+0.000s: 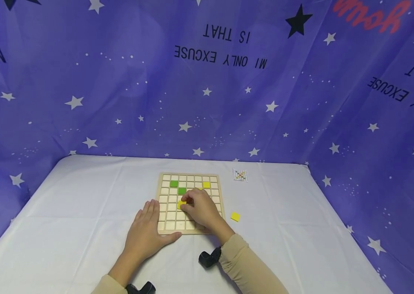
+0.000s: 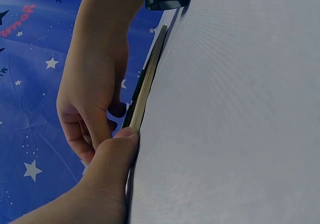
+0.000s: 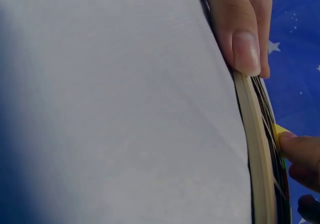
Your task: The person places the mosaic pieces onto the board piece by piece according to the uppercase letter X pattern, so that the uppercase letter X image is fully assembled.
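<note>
A wooden grid board (image 1: 170, 225) lies on the table, its cells divided by thin strips. My right hand (image 1: 201, 208) reaches over it and pinches a yellow tile (image 1: 180, 204) between thumb and fingertips, low over a cell left of centre. In the right wrist view this yellow tile (image 3: 279, 129) shows at the fingertips. My left hand (image 1: 146, 234) rests along the board's left side, fingers straight, with the thumb (image 3: 246, 52) against the near edge. Two green tiles (image 1: 182, 190) and a yellow tile (image 1: 206, 185) sit in cells; another yellow one is partly hidden behind my right hand.
A loose yellow tile (image 1: 235, 217) lies on the white-covered table right of the board. Farther back is a small card (image 1: 240, 175) with a coloured grid pattern. A purple starred curtain (image 1: 207, 114) stands behind the table and at its sides.
</note>
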`<move>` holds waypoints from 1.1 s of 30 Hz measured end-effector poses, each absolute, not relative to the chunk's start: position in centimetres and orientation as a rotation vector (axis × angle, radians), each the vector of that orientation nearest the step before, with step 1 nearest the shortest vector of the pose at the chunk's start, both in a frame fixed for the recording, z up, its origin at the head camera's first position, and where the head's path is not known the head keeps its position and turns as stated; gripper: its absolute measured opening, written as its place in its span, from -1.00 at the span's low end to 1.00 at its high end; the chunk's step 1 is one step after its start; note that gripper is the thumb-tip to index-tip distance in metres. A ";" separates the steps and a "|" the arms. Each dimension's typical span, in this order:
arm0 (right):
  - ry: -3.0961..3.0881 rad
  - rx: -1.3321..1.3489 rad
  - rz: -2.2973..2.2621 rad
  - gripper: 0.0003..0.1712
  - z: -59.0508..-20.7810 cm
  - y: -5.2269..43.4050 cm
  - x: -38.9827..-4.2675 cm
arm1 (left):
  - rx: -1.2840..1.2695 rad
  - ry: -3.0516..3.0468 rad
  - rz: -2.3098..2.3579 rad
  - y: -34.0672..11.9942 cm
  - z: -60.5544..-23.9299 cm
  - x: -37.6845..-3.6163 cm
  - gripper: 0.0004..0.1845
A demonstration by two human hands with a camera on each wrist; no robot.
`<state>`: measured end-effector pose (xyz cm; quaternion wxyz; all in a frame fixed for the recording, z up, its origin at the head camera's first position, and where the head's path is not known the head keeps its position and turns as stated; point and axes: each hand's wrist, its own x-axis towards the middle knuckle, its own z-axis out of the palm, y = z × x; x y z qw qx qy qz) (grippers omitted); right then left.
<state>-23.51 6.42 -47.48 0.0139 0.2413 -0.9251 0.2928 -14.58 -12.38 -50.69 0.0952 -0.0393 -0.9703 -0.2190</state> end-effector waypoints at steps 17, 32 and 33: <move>-2.929 0.849 0.803 -0.69 -46.4 7.6 -22.0 | -0.098 -2.875 -0.668 -12.6 -51.1 -14.5 0.42; -3.024 0.538 0.831 -0.53 -46.3 18.7 -21.6 | -0.111 -2.863 -0.683 -12.4 -51.1 -14.7 0.41; -3.043 0.506 0.811 -0.50 -46.3 19.4 -21.6 | -0.112 -2.862 -0.681 -12.4 -51.0 -14.7 0.41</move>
